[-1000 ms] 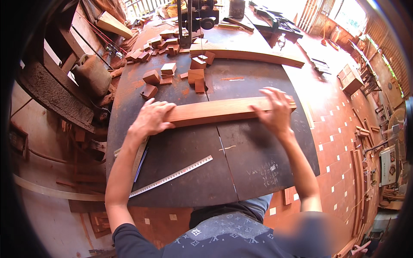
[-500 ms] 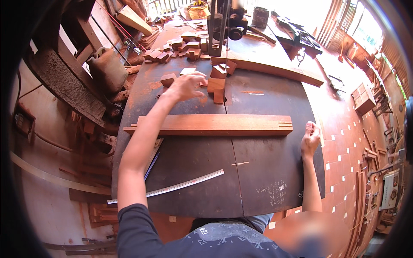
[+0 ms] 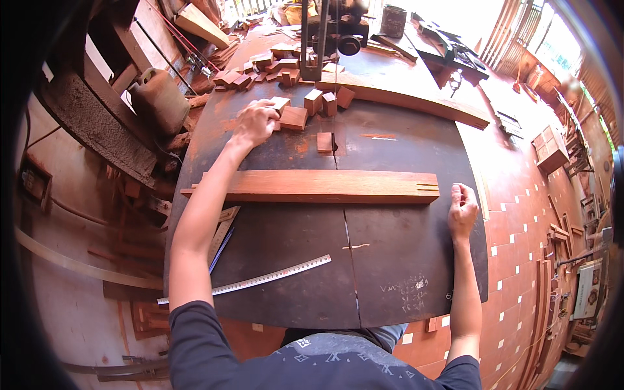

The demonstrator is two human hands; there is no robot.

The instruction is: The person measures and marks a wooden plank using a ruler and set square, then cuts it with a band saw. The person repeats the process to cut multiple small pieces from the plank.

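Far left, off the table: a brown plastic jug point(image 3: 158, 99) stands among stacked timber. On the dark metal saw table point(image 3: 390, 273), near edge, a long steel ruler point(image 3: 250, 281) lies diagonally, with a wooden try square point(image 3: 223, 229) just above its left part.

Left hand point(image 3: 255, 123): reached to the far side of the table, fingers curled together, resting against a small square reddish wood offcut point(image 3: 293, 117). Whether the fingers actually clamp the offcut cannot be told. More small wood blocks point(image 3: 328, 102) lie just beyond, near the upright bandsaw blade guide point(image 3: 312, 39).

Long reddish-brown wooden board point(image 3: 325, 186): flat across the table centre, over the left forearm's line, untouched by either hand.

Right hand point(image 3: 462, 211): loosely fisted, just beside the board's slotted right end, at the table's right edge.
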